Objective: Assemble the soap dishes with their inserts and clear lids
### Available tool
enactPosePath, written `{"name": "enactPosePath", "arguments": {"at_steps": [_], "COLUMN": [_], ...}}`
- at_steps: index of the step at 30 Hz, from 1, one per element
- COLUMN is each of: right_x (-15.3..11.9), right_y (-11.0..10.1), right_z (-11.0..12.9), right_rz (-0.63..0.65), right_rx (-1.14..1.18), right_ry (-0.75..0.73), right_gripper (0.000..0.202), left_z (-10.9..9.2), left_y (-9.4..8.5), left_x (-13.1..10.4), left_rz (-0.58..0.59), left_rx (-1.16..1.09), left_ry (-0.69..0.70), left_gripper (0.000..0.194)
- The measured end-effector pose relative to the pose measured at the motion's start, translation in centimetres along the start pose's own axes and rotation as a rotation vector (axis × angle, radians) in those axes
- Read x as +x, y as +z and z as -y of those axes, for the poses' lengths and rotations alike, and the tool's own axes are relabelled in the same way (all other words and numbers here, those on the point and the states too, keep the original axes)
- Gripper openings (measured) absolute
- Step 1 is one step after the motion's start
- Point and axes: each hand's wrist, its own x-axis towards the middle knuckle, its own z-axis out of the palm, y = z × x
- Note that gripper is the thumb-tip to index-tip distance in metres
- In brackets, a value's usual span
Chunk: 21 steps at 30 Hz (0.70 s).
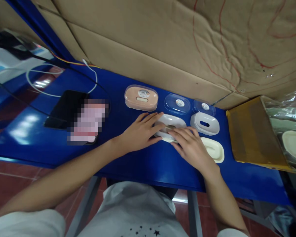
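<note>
A white oval soap dish [176, 120] lies on the blue table in front of me, partly covered by both hands. My left hand [141, 134] grips its left end, fingers over the far rim and thumb at the near side. Across the near right part bend the fingers of my right hand [189, 144], closed on the dish. Between the fingertips shows a small brownish patch at the dish's middle; what it is I cannot tell. Right of it stand a white slotted piece [205, 123] and a cream tray [215, 149], the tray partly behind my right hand.
A peach soap box [141, 98] with a clear lid stands at the back. Two clear lids [177, 104] with round stickers lie beside it. Two phones [66, 108] and a white cable are on the left. An open cardboard box [258, 131] holds wrapped pieces at right; cardboard walls the back.
</note>
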Motion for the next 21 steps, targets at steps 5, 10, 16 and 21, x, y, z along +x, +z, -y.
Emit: {"name": "enactPosePath", "arguments": {"at_steps": [5,10,16,21], "right_x": [0.2,0.1,0.3,0.6], "right_y": [0.3,0.7,0.9,1.4], "right_z": [0.0,-0.2,-0.2,0.0], "right_rz": [-0.037,-0.04,-0.035,-0.028], "right_rx": [-0.025,-0.016,-0.028,-0.06], "right_ry": [-0.022,-0.023,-0.041,-0.032], "right_gripper": [0.036,0.038,0.042,0.039], "left_z": [0.2,0.3,0.3,0.3], "left_y": [0.1,-0.1,0.0,-0.1], "left_x": [0.0,0.1,0.2,0.2], "left_rz": [0.004,0.014,0.0,0.017], "left_rx": [-0.005,0.009,0.051,0.059], "left_ry": [0.009,0.0,0.008,0.005], "left_gripper": [0.044,0.041,0.041,0.039]}}
